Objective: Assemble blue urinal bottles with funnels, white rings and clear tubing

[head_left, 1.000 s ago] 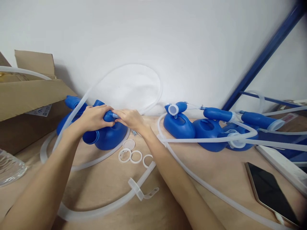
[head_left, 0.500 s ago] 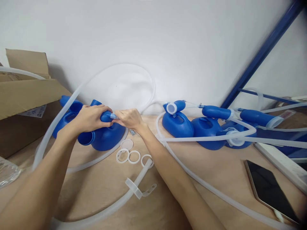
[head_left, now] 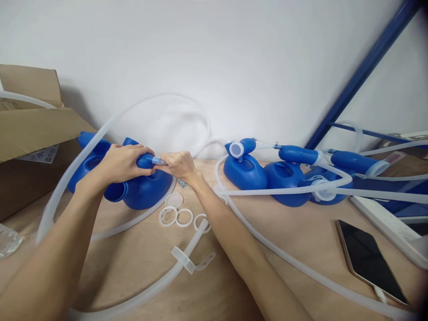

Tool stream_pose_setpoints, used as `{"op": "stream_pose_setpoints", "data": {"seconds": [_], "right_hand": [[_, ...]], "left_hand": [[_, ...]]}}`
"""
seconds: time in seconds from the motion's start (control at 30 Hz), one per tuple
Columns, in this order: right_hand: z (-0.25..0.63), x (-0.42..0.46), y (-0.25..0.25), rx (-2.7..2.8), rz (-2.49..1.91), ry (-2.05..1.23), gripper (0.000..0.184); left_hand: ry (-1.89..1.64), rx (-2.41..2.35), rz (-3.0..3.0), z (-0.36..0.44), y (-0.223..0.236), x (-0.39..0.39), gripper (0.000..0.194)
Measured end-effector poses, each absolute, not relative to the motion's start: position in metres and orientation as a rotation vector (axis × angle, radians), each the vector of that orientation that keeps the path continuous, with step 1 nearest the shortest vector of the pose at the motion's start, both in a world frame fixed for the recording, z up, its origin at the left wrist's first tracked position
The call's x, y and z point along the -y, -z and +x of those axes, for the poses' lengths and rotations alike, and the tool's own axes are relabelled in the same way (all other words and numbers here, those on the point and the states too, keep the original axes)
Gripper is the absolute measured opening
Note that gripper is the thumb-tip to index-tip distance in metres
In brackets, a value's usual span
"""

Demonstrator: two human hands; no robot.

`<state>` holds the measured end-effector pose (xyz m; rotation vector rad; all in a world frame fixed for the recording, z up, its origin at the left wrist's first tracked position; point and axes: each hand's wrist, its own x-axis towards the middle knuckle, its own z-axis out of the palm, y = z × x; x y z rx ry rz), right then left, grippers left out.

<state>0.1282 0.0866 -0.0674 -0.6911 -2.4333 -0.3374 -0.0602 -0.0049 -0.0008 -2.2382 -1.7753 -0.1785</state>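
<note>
We've got left hand (head_left: pixel 123 163) round blue plastic piece (head_left: pixel 144 161), right hand (head_left: pixel 180 165) pinching clear tip (head_left: pixel 156 160); likely light, stiff, slickish, so grip the wider body.

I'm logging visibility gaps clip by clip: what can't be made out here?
- Head view: tip of the clear connector, covered by the right hand.
- Head view: rear end of the blue neck piece, covered by the left hand.
- Head view: contents of the cardboard box, mostly behind its front flap.
- Head view: text on the label, too small and blurred.
- Head view: clear plastic item, cut by left edge.
</note>
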Motion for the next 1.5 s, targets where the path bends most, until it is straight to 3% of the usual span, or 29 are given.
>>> {"op": "stream_pose_setpoints", "data": {"seconds": [1.03,1.33,1.5], "right_hand": [[0.129,-0.087,0.078,2.358,-0.805,0.258,0.058],[0.130,-0.091,0.083,2.302,-0.804,0.265,0.056],[0.128,-0.094,0.087,2.264,-0.812,0.307,0.064]], "left_hand": [[0.228,1.754,-2.198,-0.057,0.007,-0.002,0.048],[0.169,1.812,-2.190,-0.049,0.001,0.001,0.052],[0.165,1.852,-2.202,-0.046,0.001,-0.001,0.060]]}}
